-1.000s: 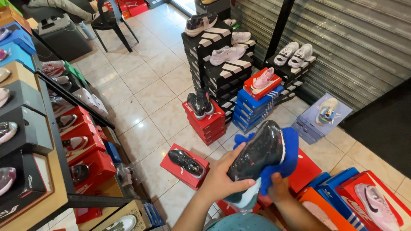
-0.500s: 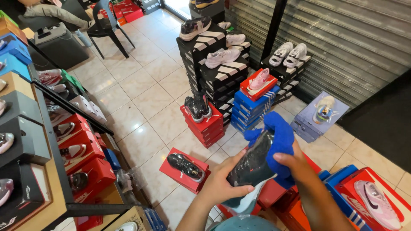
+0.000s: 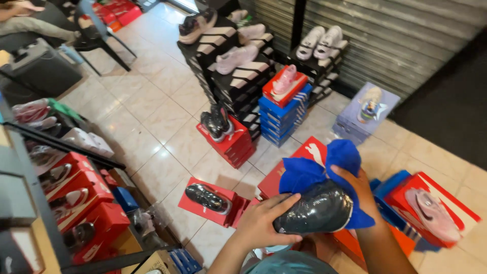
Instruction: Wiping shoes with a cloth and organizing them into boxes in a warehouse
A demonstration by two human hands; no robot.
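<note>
A glossy black shoe [image 3: 315, 208] is held low in the middle of the head view, lying on its side. My left hand [image 3: 267, 220] grips it from the left, fingers under and around its end. My right hand [image 3: 359, 186] presses a bright blue cloth [image 3: 324, 170] against the shoe's upper and right side; the cloth bunches over the top and hangs below my palm.
Stacks of red, blue and black shoe boxes [image 3: 238, 96] with display shoes stand on the tiled floor ahead. A black shoe on a red lid [image 3: 208, 199] lies lower left. A shelf rack [image 3: 50, 193] runs along the left, and a metal shutter [image 3: 385, 35] closes the back.
The shoe has turned from upright to lying sideways and lower. My right hand with the cloth has moved from under it to over its top and right side.
</note>
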